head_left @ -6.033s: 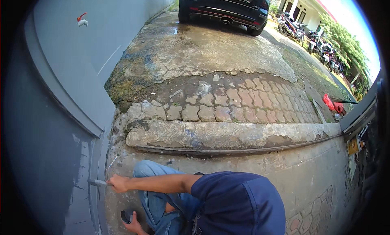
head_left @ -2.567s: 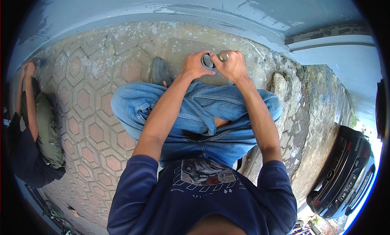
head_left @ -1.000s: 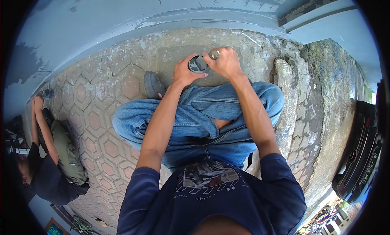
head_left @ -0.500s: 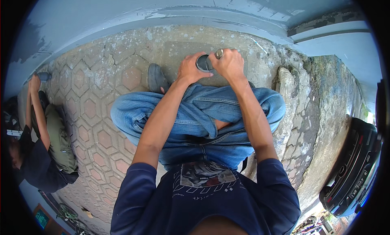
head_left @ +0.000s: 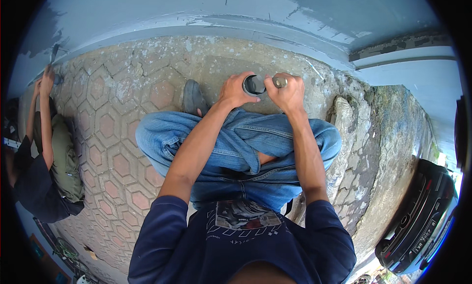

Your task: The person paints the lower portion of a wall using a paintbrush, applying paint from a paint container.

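Observation:
My left hand (head_left: 236, 90) is wrapped round the side of a small round cup (head_left: 246, 93) with dark grey paint inside. Close against the cup's right rim, my right hand (head_left: 290, 93) is closed round a paintbrush (head_left: 280, 82). Its pale handle end points up between thumb and fingers; the bristles are hidden from view. Both hands are just beyond my crossed legs in blue jeans (head_left: 241, 136), over the rough concrete strip at the foot of the wall.
Ahead stands a blue-grey wall (head_left: 162, 14) with patchy darker paint. At the left a co-worker (head_left: 44, 181) sits by the wall, one hand raising a brush. Hexagonal paving (head_left: 110, 129) runs left; a rough stone ledge (head_left: 388, 131) and a black car (head_left: 418, 215) are at right.
My right hand has drawn slightly right, away from the cup, so more of the cup's opening shows. The co-worker's brush has gone up against the wall.

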A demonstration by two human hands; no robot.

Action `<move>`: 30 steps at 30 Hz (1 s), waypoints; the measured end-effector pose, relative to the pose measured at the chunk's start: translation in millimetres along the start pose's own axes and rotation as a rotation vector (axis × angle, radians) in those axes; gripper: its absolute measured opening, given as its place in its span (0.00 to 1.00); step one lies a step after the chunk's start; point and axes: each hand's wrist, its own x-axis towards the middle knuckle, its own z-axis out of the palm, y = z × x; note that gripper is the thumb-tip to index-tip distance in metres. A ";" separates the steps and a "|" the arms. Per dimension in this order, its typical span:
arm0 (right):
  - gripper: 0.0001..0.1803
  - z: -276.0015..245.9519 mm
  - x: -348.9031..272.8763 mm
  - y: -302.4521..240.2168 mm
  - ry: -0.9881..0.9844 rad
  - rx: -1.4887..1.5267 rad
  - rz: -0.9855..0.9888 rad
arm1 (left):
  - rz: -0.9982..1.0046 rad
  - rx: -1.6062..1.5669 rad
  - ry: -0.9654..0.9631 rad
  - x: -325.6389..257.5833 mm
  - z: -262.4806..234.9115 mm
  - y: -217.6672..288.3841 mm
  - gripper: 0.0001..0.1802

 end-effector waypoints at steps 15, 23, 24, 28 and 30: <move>0.10 -25.2 0.8 -4.3 0.089 0.051 -0.184 | 0.014 -0.079 0.023 -1.2 0.9 -7.0 0.48; 0.10 -37.5 3.7 -13.2 0.073 0.029 -0.206 | -0.039 -0.058 -0.003 -3.1 -4.5 2.6 0.48; 0.10 -37.2 4.4 -14.8 0.072 0.021 -0.228 | -0.039 -0.058 -0.003 -2.3 -3.3 -0.2 0.48; 0.11 -39.7 6.6 -18.9 0.062 0.009 -0.260 | 0.003 -0.088 0.012 -0.5 0.5 -6.2 0.48; 0.11 -42.6 8.0 -20.2 0.062 0.007 -0.273 | 0.007 -0.087 0.023 -0.6 -1.1 -4.3 0.49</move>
